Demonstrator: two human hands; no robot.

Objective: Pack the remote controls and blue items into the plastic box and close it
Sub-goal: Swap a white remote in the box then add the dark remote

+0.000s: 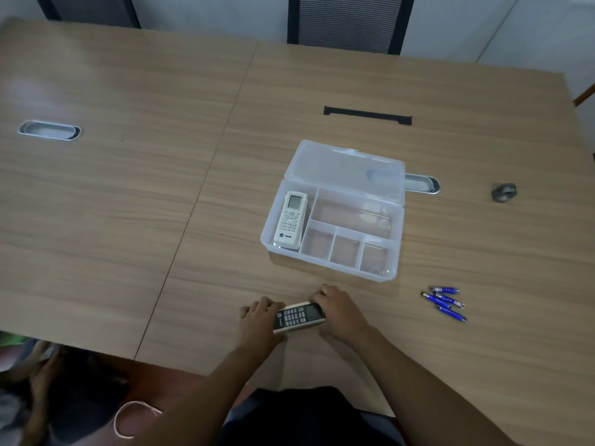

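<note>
A clear plastic box (pixel 328 264) stands open in the middle of the table, its lid (pixel 344 167) folded back. A white remote (pixel 290 220) lies in the box's long left compartment; the other compartments hold nothing. Near the table's front edge a dark-faced remote (pixel 299 316) lies sideways between my hands. My left hand (pixel 259 320) grips its left end and my right hand (pixel 338 309) grips its right end. Several blue pens (pixel 446 302) lie loose on the table to the right of my hands.
A small dark round object (pixel 504 192) sits at the far right. Cable grommets (pixel 49 130) are set into the tabletop at the left and behind the box (pixel 421 183). A black slot (pixel 367 115) lies further back. A chair (pixel 349 22) stands behind the table.
</note>
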